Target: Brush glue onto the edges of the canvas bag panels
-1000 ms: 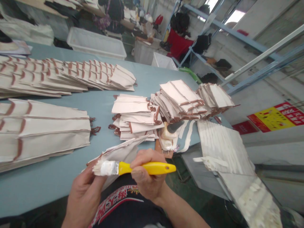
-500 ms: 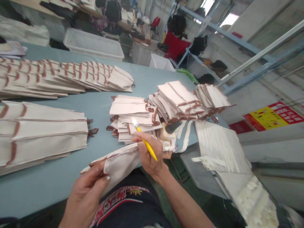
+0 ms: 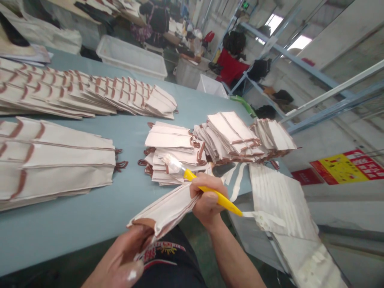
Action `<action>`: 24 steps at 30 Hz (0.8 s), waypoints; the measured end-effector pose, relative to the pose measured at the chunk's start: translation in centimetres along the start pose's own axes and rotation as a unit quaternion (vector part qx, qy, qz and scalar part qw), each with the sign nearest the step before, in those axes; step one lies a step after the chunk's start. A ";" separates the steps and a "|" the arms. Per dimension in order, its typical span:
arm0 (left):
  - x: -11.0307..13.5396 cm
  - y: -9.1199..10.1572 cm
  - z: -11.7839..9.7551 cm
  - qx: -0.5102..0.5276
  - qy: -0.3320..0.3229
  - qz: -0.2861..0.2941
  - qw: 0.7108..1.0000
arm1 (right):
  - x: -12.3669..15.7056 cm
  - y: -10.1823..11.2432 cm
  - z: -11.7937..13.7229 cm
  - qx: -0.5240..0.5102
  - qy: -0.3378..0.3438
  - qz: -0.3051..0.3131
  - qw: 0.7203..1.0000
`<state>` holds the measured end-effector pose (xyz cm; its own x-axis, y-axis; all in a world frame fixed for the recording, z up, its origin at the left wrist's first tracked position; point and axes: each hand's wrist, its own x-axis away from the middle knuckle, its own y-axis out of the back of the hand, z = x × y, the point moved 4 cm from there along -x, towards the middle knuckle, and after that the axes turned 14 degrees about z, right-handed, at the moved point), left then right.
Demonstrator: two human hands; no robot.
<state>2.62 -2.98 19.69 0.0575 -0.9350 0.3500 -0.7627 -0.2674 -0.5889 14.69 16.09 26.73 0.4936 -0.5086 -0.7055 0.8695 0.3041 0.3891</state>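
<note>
My right hand (image 3: 210, 196) is closed around the yellow handle of a brush (image 3: 199, 182); its pale, whitish bristles point up and left. The same hand also pinches the far end of a folded cream fabric piece (image 3: 168, 208) with brown edging. At the near end of that piece, my left hand (image 3: 120, 256) has its fingers at the brown-lined edge, partly hidden by it. White smears show on the left thumb. Just beyond the brush lies a stack of similar cream pieces (image 3: 169, 136) with brown loops at its ends.
More piles of cream pieces lie on the blue-green table (image 3: 75, 224): a near-left pile (image 3: 69, 160), a far-left row (image 3: 90, 92) and a right pile (image 3: 234, 128). White strips (image 3: 238, 182) lie near a board with whitish stuff (image 3: 282, 200). A plastic bin (image 3: 132, 60) stands behind.
My right hand and the brush have moved right and slightly down. The fabric piece has been turned, so its brown-lined end now shows. My left hand has shifted lower, its thumb farther from the fabric.
</note>
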 end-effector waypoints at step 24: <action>-3.8 -0.5 -6.5 -0.032 0.035 -0.172 0.984 | -0.3 0.9 1.2 -0.127 -0.015 -0.064 0.990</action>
<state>-1.35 2.25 23.37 0.2762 -0.7735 0.5704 -0.7449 -0.5473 -0.3814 15.39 15.55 28.02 0.3825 -0.5784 -0.7205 0.8947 0.4266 0.1325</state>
